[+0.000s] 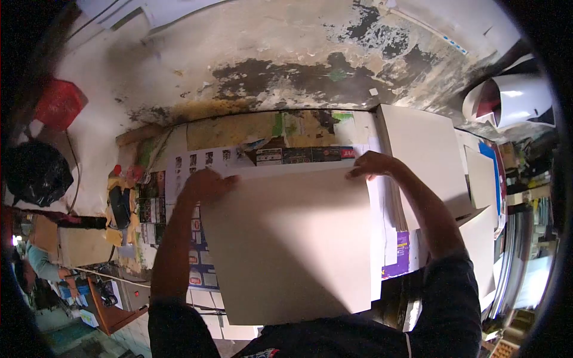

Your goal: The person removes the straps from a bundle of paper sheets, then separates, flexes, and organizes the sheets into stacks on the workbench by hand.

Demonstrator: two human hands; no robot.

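A large pale sheet of cardboard (286, 238) lies in front of me, its near edge close to my body. My left hand (210, 184) grips its far left corner, fingers bent over the edge. At the far right corner, my right hand (375, 165) pinches the cardboard between thumb and curled fingers. A white sheet (375, 262) shows beneath it along the right side. Printed paper (209, 160) covers the worktop beyond and left of the cardboard. My shadow falls across part of its surface.
A thick stack of pale boards (427, 155) stands to the right. A peeling, stained wall (268, 77) rises behind the worktop. On the left are a black bag (39, 173) and a red object (59, 104). Another person's arm (45, 262) shows far left.
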